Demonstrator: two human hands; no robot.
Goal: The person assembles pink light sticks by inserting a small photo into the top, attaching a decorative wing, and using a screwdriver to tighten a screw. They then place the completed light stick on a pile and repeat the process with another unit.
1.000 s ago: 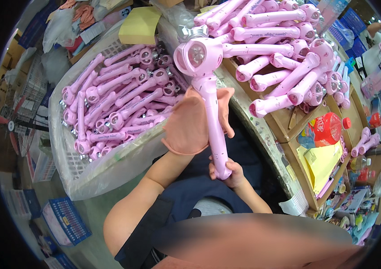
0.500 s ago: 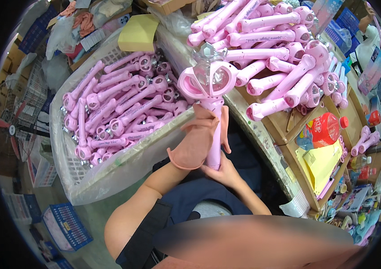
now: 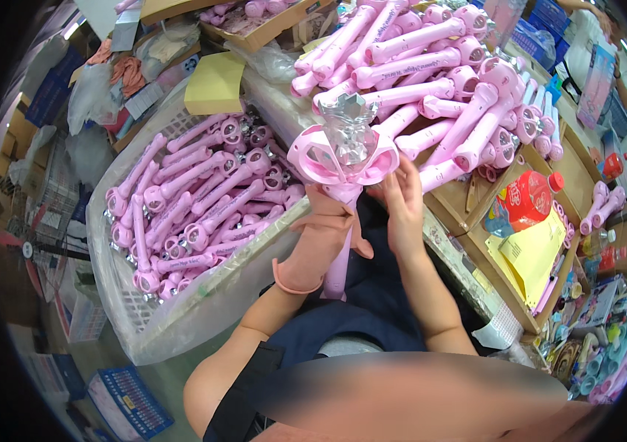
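A pink toy wand [image 3: 338,269] stands nearly upright before me. Its ringed head holds a clear, shiny piece topped by a silver crown [image 3: 346,121]. My left hand [image 3: 321,239], in a salmon-coloured glove, is wrapped round the handle just below the head. Bare and raised, my right hand [image 3: 405,206] is beside the right side of the wand's head, fingers stretched upward and the thumb toward the wand. Whether its fingertips touch the head I cannot tell. On the left, a plastic-lined white basket [image 3: 125,324] holds many similar pink wands [image 3: 203,173].
More pink wands [image 3: 416,66] are heaped on the bench at the right. Near them are a red-labelled bottle [image 3: 527,202], yellow paper sheets [image 3: 527,258] and a cardboard tray [image 3: 457,199]. A yellow sheet [image 3: 214,82] lies at the basket's far edge. A blue crate [image 3: 130,404] is on the floor.
My right hand has left the lower end of the handle and risen to the right of the wand's head. My left hand keeps its hold. The view has shifted slightly.
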